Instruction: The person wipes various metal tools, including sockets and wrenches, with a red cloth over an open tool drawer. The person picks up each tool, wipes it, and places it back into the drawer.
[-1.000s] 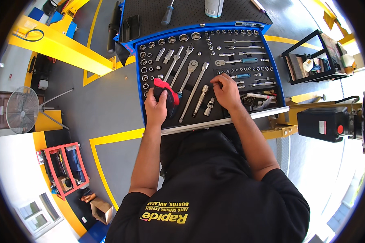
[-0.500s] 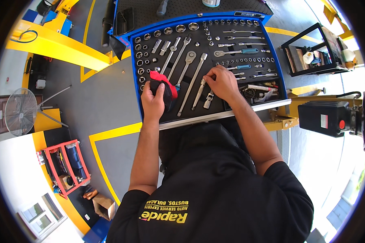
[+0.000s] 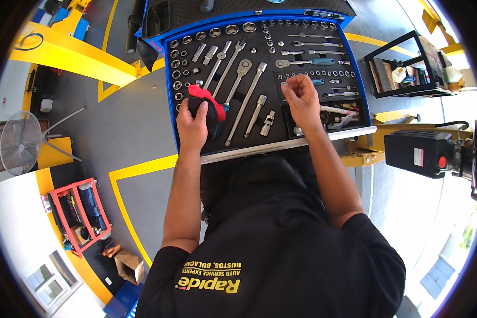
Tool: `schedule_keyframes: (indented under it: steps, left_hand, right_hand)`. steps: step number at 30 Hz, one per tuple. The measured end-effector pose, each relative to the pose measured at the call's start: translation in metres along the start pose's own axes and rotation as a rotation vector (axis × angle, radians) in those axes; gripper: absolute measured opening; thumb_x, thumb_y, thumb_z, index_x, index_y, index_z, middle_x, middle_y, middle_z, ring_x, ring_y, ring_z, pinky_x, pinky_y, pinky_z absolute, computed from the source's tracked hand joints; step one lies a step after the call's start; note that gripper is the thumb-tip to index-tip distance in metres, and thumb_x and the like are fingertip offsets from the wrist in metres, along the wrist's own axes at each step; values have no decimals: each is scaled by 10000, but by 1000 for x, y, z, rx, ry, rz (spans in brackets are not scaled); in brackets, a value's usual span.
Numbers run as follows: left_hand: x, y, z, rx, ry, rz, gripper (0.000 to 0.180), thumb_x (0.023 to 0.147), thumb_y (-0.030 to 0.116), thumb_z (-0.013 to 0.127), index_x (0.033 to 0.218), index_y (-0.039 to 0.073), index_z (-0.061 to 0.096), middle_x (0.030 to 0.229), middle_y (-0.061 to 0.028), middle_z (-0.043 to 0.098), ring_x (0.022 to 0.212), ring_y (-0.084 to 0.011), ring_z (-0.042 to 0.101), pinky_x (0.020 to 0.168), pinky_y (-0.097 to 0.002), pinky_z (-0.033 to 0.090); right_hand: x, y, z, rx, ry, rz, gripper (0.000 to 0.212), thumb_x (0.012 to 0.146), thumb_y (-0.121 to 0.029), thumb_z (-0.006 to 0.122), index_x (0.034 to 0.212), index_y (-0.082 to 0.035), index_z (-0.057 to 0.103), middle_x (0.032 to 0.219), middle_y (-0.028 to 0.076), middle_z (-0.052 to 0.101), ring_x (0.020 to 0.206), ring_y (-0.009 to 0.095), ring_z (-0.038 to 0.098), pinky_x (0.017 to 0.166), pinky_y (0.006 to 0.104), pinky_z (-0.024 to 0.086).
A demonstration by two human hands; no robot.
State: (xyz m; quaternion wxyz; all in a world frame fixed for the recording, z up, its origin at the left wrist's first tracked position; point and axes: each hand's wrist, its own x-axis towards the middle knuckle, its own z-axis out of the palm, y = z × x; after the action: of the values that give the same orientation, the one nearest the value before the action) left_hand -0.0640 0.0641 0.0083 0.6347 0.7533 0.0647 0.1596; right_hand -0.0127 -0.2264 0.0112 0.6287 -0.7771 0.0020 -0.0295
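My left hand (image 3: 192, 127) grips a folded black and red cloth item (image 3: 215, 112) above the left part of a tool drawer. Its exact kind is unclear. My right hand (image 3: 305, 104) is raised over the drawer's right half, thumb and fingers pinched together; whatever may be between the tips is too small to make out. Left of that hand, a short extension bar (image 3: 255, 116) and a universal joint (image 3: 267, 123) lie in the black foam, beside a long extension bar (image 3: 247, 105) and a ratchet (image 3: 238, 81). A teal-handled ratchet (image 3: 308, 62) lies beyond my fingers.
Sockets line the drawer's far and left sides. A silver lip (image 3: 281, 148) forms its near edge. Loose tools fill a compartment (image 3: 340, 114) at the near right. A black cart (image 3: 403, 69) stands right, a yellow lift arm (image 3: 79, 55) left, and a red rack (image 3: 79, 214) lower left.
My right hand has left the short extension bar, which now shows fully, and has moved slightly right. My left hand keeps its hold on the cloth item. The whole view has shifted a little.
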Motion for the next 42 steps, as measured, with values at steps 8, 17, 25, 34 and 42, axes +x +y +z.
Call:
schedule_keyframes:
  steps: [8, 17, 25, 34, 42]
  left_hand:
    - [-3, -2, -2, -24, -21, -49, 135, 1008, 137, 677, 1066, 17, 657, 958, -50, 717, 867, -135, 643, 824, -300, 518]
    - [-4, 9, -8, 145, 13, 68, 185, 996, 173, 686, 1082, 12, 656, 965, -112, 723, 922, -209, 685, 852, -359, 527]
    - [-3, 11, -2, 65, 4, 14, 147, 989, 129, 685, 1072, 12, 659, 940, -73, 721, 868, -161, 667, 822, -323, 528]
    - [-5, 18, -3, 82, 6, 26, 144, 987, 129, 685, 1065, 11, 657, 927, -74, 727, 846, -159, 673, 794, -323, 533]
    - [-4, 9, -4, 83, 7, 39, 160, 980, 124, 685, 1091, 12, 663, 956, -95, 739, 865, -195, 700, 813, -344, 543]
  right_hand:
    - [-40, -48, -18, -627, -602, -251, 265, 802, -193, 842, 1043, -127, 754, 1011, 71, 660, 856, 290, 703, 780, 429, 564]
    - [-22, -77, 11, -1035, -914, -316, 313, 800, -406, 842, 1015, -183, 800, 1063, 128, 683, 1006, 345, 723, 839, 472, 587]
    - [-13, -63, 9, -987, -976, -487, 263, 801, -302, 761, 931, -74, 742, 986, 109, 712, 970, 348, 723, 791, 489, 579]
    - [-14, -75, 3, -895, -963, -423, 262, 737, -252, 725, 906, -52, 725, 920, 138, 737, 917, 371, 727, 778, 479, 582]
    - [-16, -76, -11, -723, -865, -348, 150, 761, -226, 707, 859, -111, 711, 816, 103, 698, 813, 345, 712, 699, 476, 559]
